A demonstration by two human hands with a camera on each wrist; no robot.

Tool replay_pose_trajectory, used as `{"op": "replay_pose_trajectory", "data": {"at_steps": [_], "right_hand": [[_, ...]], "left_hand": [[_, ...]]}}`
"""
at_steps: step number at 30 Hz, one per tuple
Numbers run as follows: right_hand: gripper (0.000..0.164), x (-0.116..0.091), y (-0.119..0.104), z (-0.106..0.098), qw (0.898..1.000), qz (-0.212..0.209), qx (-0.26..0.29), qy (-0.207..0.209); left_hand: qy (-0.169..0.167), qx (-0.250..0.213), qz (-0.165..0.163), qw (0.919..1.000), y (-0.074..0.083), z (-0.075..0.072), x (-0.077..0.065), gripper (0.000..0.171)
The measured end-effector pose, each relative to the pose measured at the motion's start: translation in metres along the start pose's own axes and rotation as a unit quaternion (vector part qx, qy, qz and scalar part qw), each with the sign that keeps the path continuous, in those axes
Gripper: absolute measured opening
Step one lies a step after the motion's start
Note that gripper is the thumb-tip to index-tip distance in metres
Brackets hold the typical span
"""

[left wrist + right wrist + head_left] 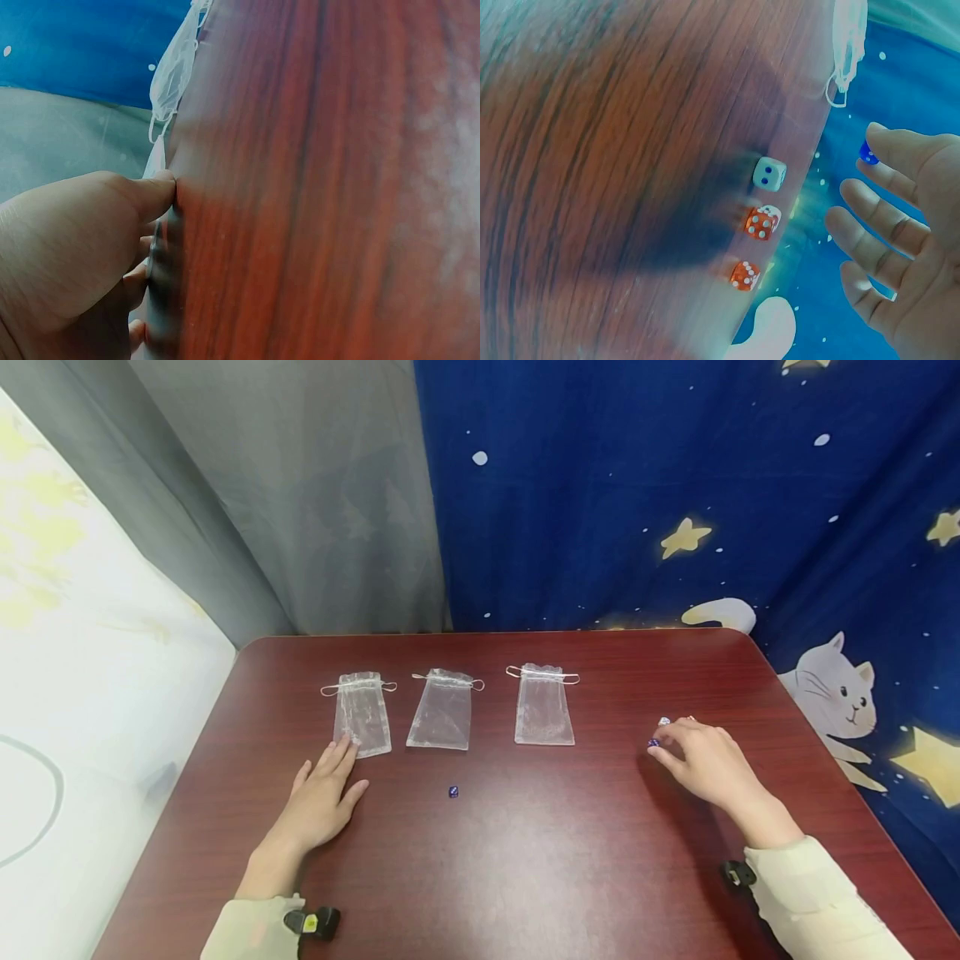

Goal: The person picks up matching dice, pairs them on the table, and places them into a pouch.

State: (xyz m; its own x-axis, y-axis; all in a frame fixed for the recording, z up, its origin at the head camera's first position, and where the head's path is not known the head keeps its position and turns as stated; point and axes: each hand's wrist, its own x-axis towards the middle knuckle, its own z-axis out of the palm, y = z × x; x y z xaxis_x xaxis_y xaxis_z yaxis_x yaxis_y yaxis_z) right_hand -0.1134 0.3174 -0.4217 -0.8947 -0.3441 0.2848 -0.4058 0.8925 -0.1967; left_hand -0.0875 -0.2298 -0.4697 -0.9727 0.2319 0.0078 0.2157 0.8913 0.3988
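My right hand (pixel 708 762) pinches a small blue die (pixel 868 153) between thumb and index finger, above the right side of the table; the other fingers are spread. Close by on the table, the right wrist view has a white die (pixel 769 174), an orange die (pixel 760 223) with a whitish one partly hidden behind it, and another orange die (pixel 745 276). My left hand (pixel 318 802) lies flat, its fingertips at the lower edge of the left sheer drawstring bag (pixel 363 710). Another blue die (pixel 453 792) sits alone near the middle.
Two more sheer drawstring bags, a middle one (pixel 441 714) and a right one (pixel 543 710), lie flat in a row with the left one. The reddish wooden table (pixel 525 877) ends at a blue starry curtain (pixel 570 510) and a grey curtain (pixel 300 502).
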Motion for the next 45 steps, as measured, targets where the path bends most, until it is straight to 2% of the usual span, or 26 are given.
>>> {"op": "replay_pose_trajectory", "data": {"at_steps": [12, 20, 28, 37, 45], "right_hand": [[0.013, 0.010, -0.011, 0.005, 1.000, -0.024, -0.004, 0.000], [0.013, 0.018, -0.026, 0.006, 1.000, -0.008, 0.004, -0.016], [0.014, 0.025, -0.036, 0.011, 0.999, -0.034, 0.007, -0.009], [0.016, 0.031, -0.049, 0.019, 0.999, -0.040, 0.012, -0.019], [0.016, 0.035, -0.057, 0.020, 0.998, -0.054, 0.013, -0.011]], "left_hand": [[-0.003, -0.003, -0.001, 1.0000, -0.002, 0.001, -0.001, 0.063], [-0.005, -0.004, -0.001, 1.0000, -0.002, 0.001, -0.001, 0.064], [-0.001, -0.001, -0.001, 1.0000, -0.002, 0.002, 0.000, 0.063], [-0.002, -0.001, -0.002, 1.0000, -0.002, 0.001, 0.000, 0.063], [-0.003, -0.002, -0.002, 1.0000, -0.003, 0.002, 0.001, 0.063]]}}
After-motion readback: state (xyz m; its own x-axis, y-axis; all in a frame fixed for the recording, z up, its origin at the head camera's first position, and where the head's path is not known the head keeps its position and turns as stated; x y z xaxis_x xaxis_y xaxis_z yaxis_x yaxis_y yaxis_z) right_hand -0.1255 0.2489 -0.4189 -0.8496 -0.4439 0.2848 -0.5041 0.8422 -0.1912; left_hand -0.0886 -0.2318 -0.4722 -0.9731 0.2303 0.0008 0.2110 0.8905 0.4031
